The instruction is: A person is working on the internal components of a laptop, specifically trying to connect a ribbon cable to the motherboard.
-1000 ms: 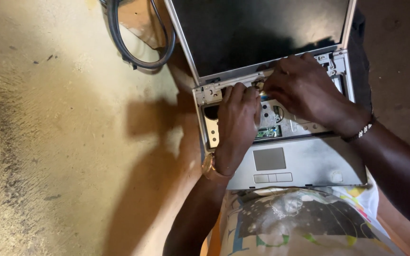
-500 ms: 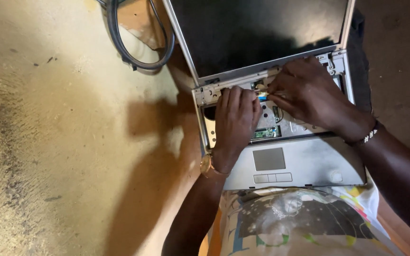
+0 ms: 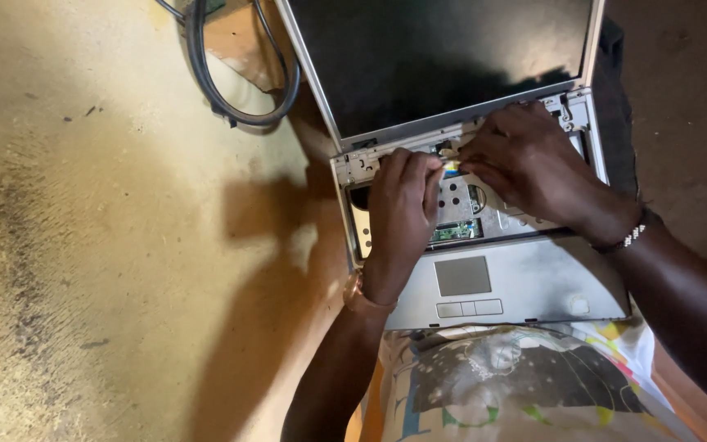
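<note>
laptop [image 3: 533, 286] casing matt silver plastic (scuffed), screen [image 3: 435, 57] glossy; floor [image 3: 108, 245] rough.

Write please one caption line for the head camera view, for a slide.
Both hands, left hand and right hand, work inside an open silver laptop with its keyboard removed.

A rough, sandy-yellow floor [image 3: 100, 245] — stained dark in patches — with a grey cable [image 3: 222, 90] looped on it.
</note>
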